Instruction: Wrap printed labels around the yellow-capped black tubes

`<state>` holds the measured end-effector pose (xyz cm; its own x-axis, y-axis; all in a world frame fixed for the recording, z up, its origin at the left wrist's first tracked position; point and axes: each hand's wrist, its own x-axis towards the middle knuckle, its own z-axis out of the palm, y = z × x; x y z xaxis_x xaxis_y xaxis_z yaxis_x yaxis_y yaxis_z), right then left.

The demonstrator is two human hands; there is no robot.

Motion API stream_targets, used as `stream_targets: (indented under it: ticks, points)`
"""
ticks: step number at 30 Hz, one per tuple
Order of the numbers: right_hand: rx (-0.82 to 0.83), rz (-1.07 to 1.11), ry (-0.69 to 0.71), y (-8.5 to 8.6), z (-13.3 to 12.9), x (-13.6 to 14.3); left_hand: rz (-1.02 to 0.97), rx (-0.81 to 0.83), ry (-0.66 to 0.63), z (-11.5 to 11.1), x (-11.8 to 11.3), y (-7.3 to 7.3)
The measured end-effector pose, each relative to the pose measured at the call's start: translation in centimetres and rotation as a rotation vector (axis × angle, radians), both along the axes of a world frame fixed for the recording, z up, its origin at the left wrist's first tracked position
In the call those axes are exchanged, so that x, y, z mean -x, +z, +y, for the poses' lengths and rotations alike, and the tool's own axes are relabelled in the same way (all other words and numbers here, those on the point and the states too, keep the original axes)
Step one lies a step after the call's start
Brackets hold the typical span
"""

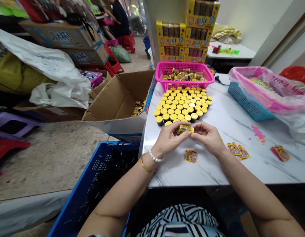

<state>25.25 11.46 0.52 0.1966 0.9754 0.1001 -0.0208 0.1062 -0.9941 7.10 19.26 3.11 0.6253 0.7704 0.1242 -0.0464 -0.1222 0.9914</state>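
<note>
A small canister (185, 129) with a printed yellow wrap lies sideways between my hands above the table's front part. My left hand (170, 137) is closed around it, thumb along its near side. At its right end, the curled fingers and thumb of my right hand (207, 134) grip it; part of that grip is hidden. Just beyond my hands, many dark canisters with yellow lids (179, 107) stand upright in close rows. One printed label (191, 156) lies flat below my hands. More labels (237, 150) lie to the right, with a thicker label stack (280, 153) farther right.
Behind the rows, a pink basket (162, 77) holds loose canisters. Boxed sets (171, 41) are stacked beyond it. On the right are a plastic-lined blue basket (246, 100) and small pink pieces (258, 134). An open carton (103, 105) and blue crate (93, 171) stand left.
</note>
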Motion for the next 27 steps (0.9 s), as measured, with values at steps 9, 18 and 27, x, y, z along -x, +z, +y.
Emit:
stream_targets:
  ticks: [9, 18, 27]
  points:
    - [-0.063, -0.124, 0.025, -0.3, -0.2, -0.1, -0.03, 0.226, -0.083, 1.7, 0.1, -0.7]
    - [-0.457, -0.722, -0.124, 0.3, -1.3, 0.2, 0.081, 0.293, -0.151, 1.4, 0.0, -0.7]
    - [0.061, 0.029, -0.06, -0.7, -0.3, 0.7, -0.072, 0.017, -0.071, 0.7, -0.6, -0.6]
